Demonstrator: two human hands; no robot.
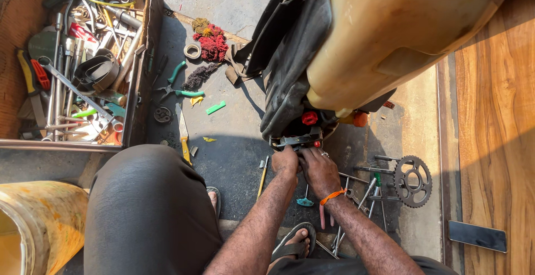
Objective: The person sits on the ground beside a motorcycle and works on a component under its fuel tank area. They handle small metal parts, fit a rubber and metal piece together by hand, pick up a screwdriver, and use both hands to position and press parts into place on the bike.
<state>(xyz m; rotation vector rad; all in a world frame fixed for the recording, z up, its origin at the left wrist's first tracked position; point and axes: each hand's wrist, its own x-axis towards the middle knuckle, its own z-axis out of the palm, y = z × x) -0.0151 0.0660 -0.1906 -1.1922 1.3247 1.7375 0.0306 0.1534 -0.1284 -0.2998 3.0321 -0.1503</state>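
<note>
Nearest, the person's knee in dark trousers fills the lower left, with a sandalled foot [294,246] on the ground between the forearms. At the near left edge stands a yellowish plastic drum [39,225]. A dark phone [477,236] lies on the wooden floor [496,141] at the near right.

Just past the foot, both hands meet at the middle of the scene. The left hand [285,160] curls its fingers onto the black metal bracket [296,140] at the underside of a tipped machine, pinching at it; what it grips exactly is hidden by the fingers. The right hand [319,170], an orange band [331,197] on its wrist, lies touching the left hand with fingers bent toward the same bracket; I cannot tell whether it clasps anything.

To the right of the hands lie a toothed sprocket [413,181] and several loose spanners and bolts [362,197]. To the left, on the dark ground, lie a yellow-handled screwdriver [262,177], a knife with a yellow handle [183,133] and green-handled pliers [177,88].

The bracket sits under a red knob [310,118], below a black fabric cover [290,57] and a large cream tank [390,29] that lean over it.

Farther left, an open wooden box [139,74] holds a jumble of wrenches and tools. Beyond, a red rag [213,45] and a tape roll [192,51] lie on the concrete.
</note>
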